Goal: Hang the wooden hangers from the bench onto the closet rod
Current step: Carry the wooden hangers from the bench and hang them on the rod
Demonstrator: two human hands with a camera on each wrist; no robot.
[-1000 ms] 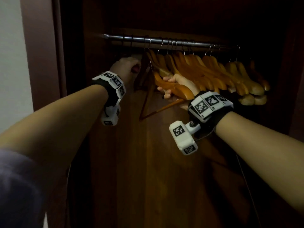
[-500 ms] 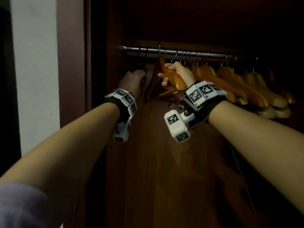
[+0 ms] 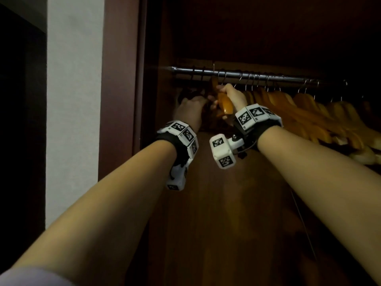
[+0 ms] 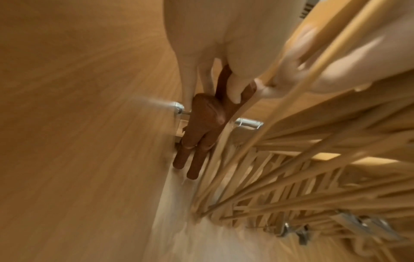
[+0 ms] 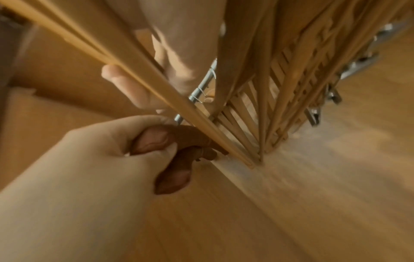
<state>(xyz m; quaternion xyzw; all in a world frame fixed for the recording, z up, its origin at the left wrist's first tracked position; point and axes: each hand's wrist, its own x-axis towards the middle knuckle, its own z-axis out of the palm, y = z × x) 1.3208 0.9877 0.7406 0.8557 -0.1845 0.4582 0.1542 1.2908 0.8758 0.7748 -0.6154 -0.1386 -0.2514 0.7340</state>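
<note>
Head view: right hand [image 3: 234,96] grips a light orange wooden hanger [image 3: 224,103] just under the silver metal closet rod [image 3: 268,76]; left hand [image 3: 190,107] beside it. Left wrist view: fingers [image 4: 235,90] curled around dark brown wooden hangers [image 4: 206,122]. Right wrist view: fingers [image 5: 127,83] wrap pale hanger bars [image 5: 143,78].

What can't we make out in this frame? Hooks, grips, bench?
- Held hanger: whether its hook sits over the closet rod is too small and dim in the head view, and blurred in both wrist views.
- Left hand: grips dark hangers; the head view is too dark to show how they hang.
- Right hand: fingertips hidden behind the hanger in the head view.
- Bench: outside every view.
- Hung hangers: cut off at the right edge.
</note>
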